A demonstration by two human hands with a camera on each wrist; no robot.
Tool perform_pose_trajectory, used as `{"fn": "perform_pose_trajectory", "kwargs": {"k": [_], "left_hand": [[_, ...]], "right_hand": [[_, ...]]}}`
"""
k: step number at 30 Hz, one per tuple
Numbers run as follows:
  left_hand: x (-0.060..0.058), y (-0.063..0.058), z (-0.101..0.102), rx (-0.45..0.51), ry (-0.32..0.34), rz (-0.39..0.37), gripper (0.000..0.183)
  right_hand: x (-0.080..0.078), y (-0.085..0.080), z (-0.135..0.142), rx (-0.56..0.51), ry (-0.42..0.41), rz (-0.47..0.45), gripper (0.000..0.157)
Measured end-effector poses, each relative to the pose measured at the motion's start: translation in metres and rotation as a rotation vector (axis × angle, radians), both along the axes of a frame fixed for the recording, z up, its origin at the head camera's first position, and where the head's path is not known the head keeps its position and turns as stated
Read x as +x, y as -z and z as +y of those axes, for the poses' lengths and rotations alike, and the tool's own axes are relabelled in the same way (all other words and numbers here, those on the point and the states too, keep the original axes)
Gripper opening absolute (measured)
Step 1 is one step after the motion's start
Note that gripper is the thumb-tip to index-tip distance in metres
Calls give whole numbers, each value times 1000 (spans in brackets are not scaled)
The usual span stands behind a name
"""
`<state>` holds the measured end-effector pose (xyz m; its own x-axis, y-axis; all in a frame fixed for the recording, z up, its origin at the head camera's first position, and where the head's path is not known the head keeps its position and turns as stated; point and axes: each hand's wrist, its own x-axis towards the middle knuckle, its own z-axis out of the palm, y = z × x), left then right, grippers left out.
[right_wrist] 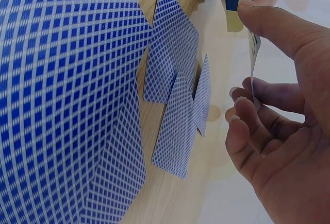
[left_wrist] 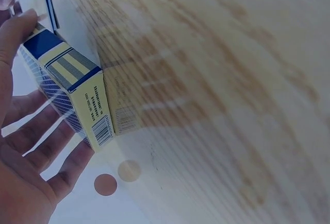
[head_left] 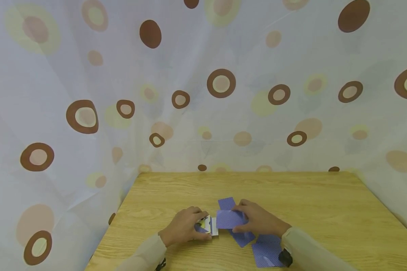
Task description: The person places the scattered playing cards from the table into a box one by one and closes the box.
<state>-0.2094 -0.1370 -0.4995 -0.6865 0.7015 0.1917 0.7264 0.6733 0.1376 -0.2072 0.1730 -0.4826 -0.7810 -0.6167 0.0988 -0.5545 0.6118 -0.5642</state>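
Note:
My left hand grips a playing-card box between thumb and fingers, just above or on the table. In the left wrist view the card box is cream and blue with a barcode on one end. A pale flap sticks out from its right end. Close by on the right, my right hand pinches a blue-backed playing card. Edge-on in the right wrist view, the held card looks thin; whether it is a single one I cannot tell.
Below the right hand, blue-checked cards lie spread on the wooden table. More cards are near the right wrist, close to the front. A spotted white sheet hangs behind and at both sides.

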Motion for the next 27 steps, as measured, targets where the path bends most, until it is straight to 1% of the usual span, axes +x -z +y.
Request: {"fn": "perform_pose_trajectory", "kwargs": {"k": [10, 17, 21, 27], "left_hand": [[1, -4, 0, -3, 8, -3, 77], [2, -2, 0, 6, 12, 1, 77], [2, -2, 0, 4, 10, -10, 77], [1, -2, 0, 13, 21, -1, 77]], "right_hand": [[2, 2, -8, -7, -23, 2, 73], [4, 5, -12, 9, -35, 9, 70], [6, 4, -16, 26, -31, 4, 72], [7, 2, -20, 46, -26, -2, 75]]}}
